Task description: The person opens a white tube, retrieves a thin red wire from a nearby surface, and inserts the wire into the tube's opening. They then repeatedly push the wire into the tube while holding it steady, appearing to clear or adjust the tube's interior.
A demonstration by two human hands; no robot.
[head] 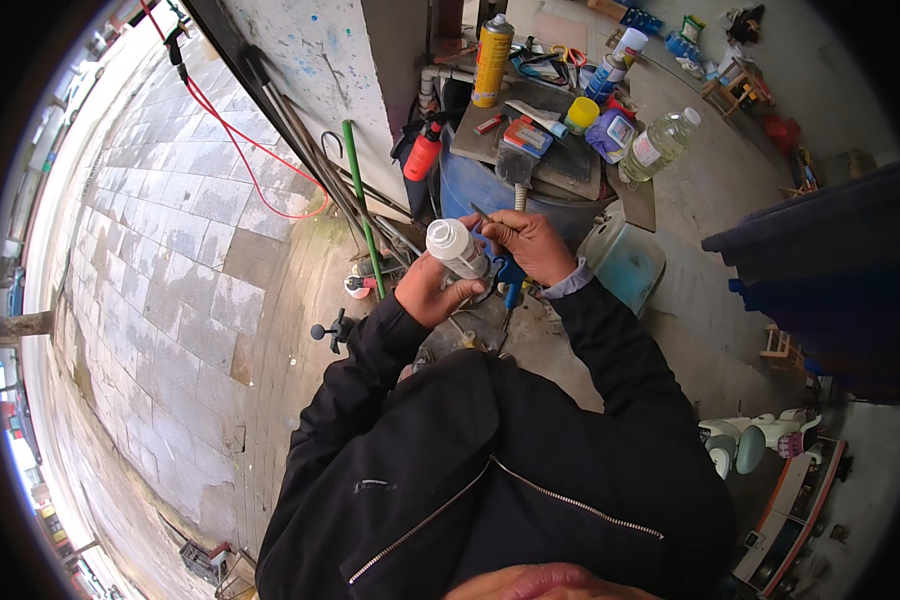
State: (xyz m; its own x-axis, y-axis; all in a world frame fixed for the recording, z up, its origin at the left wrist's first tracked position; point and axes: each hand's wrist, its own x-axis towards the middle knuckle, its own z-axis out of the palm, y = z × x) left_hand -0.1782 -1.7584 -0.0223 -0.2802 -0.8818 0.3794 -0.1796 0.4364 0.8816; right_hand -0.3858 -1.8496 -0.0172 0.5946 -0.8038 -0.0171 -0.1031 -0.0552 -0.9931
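My left hand [436, 292] is closed around a white plastic bottle [461, 251] with a pale round top, held tilted in front of my chest. Just right of the bottle, my right hand [529, 244] pinches a small, thin, dark object [481, 213] between thumb and fingers; its kind cannot be made out. Beneath the hands, a blue-handled tool [511, 281] shows, partly hidden by my right hand. Beyond them, boards on a blue barrel [469, 187] carry a yellow spray can [493, 60], a yellow-lidded jar [582, 114] and a clear bottle of liquid [658, 147].
A red spray bottle [423, 154] hangs at the barrel's left. Poles, one a green pole [363, 206], lean by the wall. A red hose [259, 176] crosses the paving at left. A bluish basin [624, 259] stands right of the barrel; dark cloth [832, 262] hangs farther right.
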